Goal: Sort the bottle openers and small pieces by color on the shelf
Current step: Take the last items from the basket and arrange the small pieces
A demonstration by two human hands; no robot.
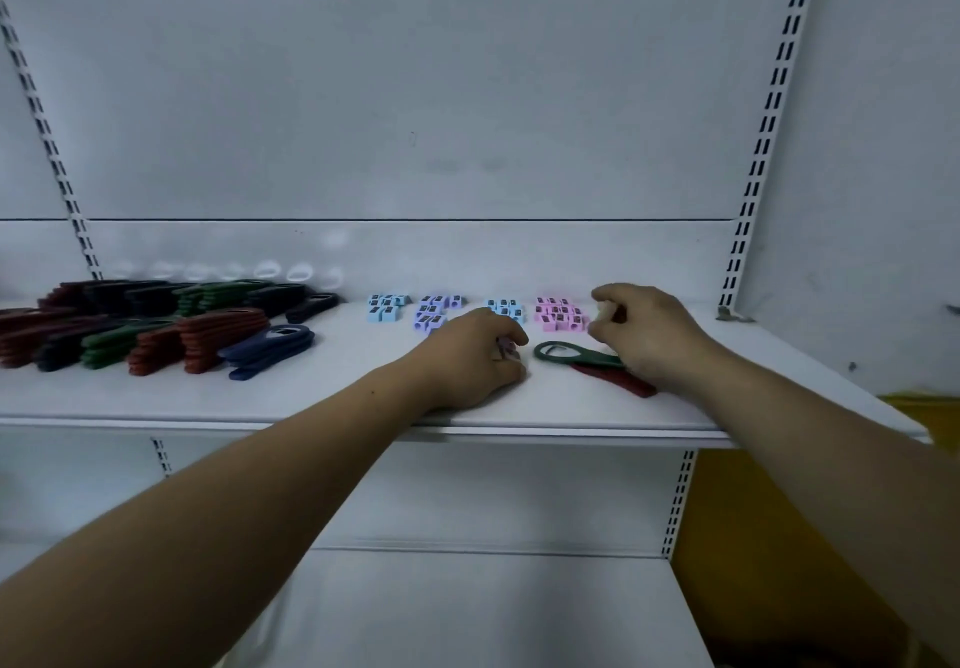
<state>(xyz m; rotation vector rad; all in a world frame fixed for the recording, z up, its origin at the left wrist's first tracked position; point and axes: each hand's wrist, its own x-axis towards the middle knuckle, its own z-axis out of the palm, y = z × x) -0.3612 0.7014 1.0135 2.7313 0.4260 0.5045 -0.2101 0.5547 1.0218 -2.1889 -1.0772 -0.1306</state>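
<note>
Our left forearm (pixel 208 511) and right forearm (pixel 831 459) reach over the front edge of the shelf (pixel 337 392).

- Left hand (pixel 467 361): rests on the shelf, fingers curled round a pinkish small piece (pixel 506 348).
- Right hand (pixel 644 329): fingertips pinch a pale piece (pixel 605 313). The hand lies over a green bottle opener (pixel 566 354) and a red bottle opener (pixel 631 382).
- Row behind our hands: light blue pieces (pixel 387 306), purple pieces (pixel 434 311), more blue pieces (pixel 506 308), pink pieces (pixel 561 315).
- Far left: stacked bottle openers (pixel 156 329) in red, green, dark blue and black.
</note>
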